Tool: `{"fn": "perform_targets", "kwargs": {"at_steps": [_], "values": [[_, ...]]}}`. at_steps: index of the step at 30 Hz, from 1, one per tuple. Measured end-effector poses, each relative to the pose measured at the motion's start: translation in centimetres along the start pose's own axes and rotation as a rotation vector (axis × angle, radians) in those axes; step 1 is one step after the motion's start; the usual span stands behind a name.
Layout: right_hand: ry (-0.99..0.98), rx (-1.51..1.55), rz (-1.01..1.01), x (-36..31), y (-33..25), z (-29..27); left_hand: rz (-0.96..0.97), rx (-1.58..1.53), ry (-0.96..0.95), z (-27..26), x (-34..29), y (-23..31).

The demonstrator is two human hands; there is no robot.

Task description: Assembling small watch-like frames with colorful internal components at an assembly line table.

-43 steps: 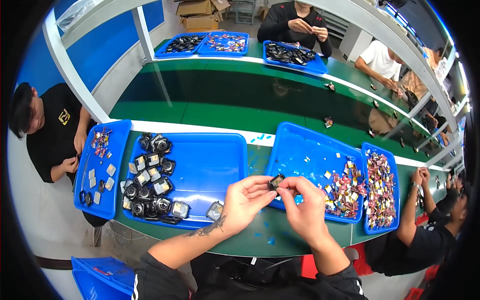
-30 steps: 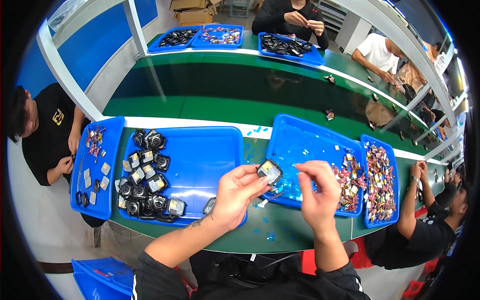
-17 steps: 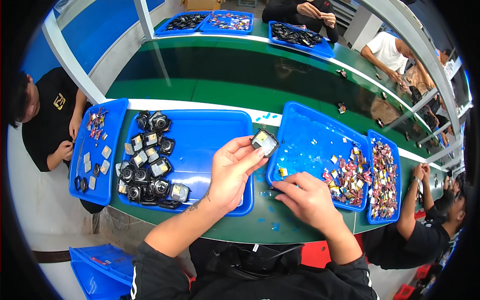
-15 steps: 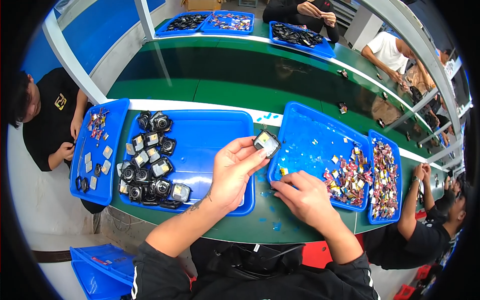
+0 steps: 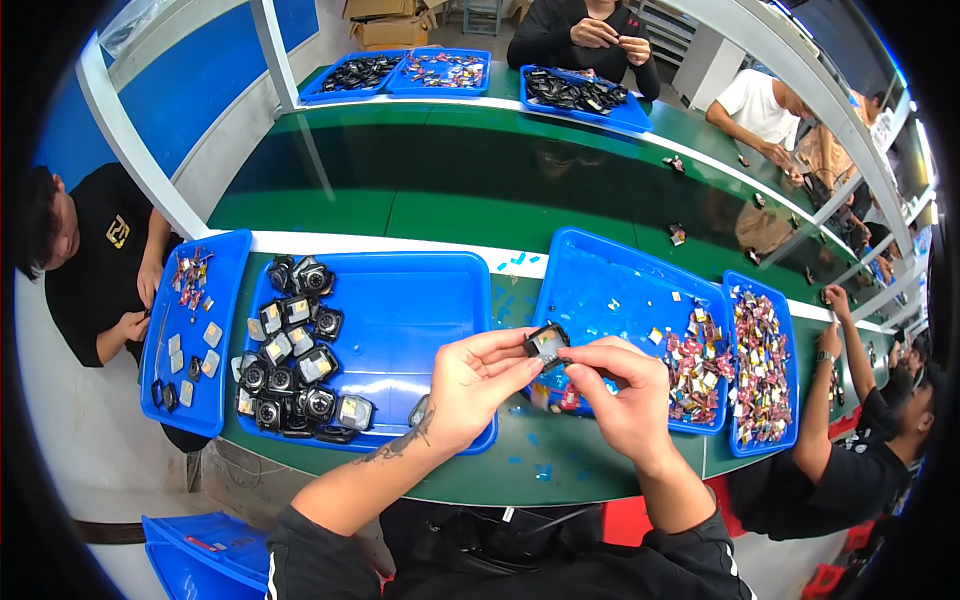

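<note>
In my left hand (image 5: 470, 385) a small black square watch case (image 5: 548, 345) is held between thumb and fingers, its grey and silvery inside facing up. My right hand (image 5: 625, 390) pinches at the case's right edge with thumb and forefinger; whatever lies between those fingertips is too small to make out. Just below the right fingers shows a small reddish part (image 5: 570, 399), and I cannot tell whether it hangs or lies. A blue tray (image 5: 410, 300) to the left holds several similar black cases (image 5: 318, 403). Behind my right hand, another blue tray (image 5: 600, 265) contains small red, yellow and silvery parts (image 5: 697, 365).
A narrow blue tray (image 5: 758, 445) of small parts stands at far right, another (image 5: 222, 270) at far left beside a co-worker (image 5: 100, 250). Blue scraps (image 5: 543, 472) dot the green bench. Beyond a white rail (image 5: 370, 243) runs a green belt (image 5: 450, 215); other people work across it.
My right hand has risen from the right tray's near edge to the watch case, meeting my left hand. The case has tilted. The whole view has shifted slightly.
</note>
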State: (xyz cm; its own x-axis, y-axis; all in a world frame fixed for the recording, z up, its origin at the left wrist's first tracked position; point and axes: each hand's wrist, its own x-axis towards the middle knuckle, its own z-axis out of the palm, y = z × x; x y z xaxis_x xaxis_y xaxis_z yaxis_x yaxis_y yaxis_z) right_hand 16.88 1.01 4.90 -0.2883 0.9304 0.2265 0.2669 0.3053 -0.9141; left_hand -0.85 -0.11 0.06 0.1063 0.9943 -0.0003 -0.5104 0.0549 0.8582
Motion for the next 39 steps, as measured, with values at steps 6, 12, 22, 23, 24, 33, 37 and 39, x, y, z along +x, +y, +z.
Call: {"fn": "perform_targets", "kwargs": {"at_steps": [6, 12, 22, 23, 24, 33, 37, 39], "values": [[0.102, -0.169, -0.097, 0.1, 0.6, 1.4, 0.028, -0.039, -0.025, 0.1, 0.0, -0.5], [0.092, -0.121, -0.097, 0.6, 0.5, 1.6, 0.044, 0.018, -0.066, -0.1, -0.2, -0.6], [0.001, -0.190, -0.044, 1.0, 0.1, 0.6, 0.115, 0.089, -0.078, -0.1, -0.7, -1.0], [0.006, -0.188, -0.042, 1.0, 0.0, 0.5, 0.135, 0.094, -0.077, -0.1, -0.8, -1.0], [0.043, -0.260, -0.126, 1.1, -0.1, 0.5, 0.133, 0.096, -0.084, -0.1, -0.8, -1.0], [0.136, -0.279, -0.145, 0.8, 0.1, 0.6, 0.124, 0.064, -0.082, -0.4, -0.6, -1.4], [0.164, 0.128, -0.122, 0.5, 1.6, 0.7, 0.161, 0.010, -0.059, 0.3, -0.6, -0.5], [0.093, 0.135, -0.031, -0.3, 0.8, 0.2, 0.250, 0.014, -0.004, 0.1, -0.3, -0.3]]}}
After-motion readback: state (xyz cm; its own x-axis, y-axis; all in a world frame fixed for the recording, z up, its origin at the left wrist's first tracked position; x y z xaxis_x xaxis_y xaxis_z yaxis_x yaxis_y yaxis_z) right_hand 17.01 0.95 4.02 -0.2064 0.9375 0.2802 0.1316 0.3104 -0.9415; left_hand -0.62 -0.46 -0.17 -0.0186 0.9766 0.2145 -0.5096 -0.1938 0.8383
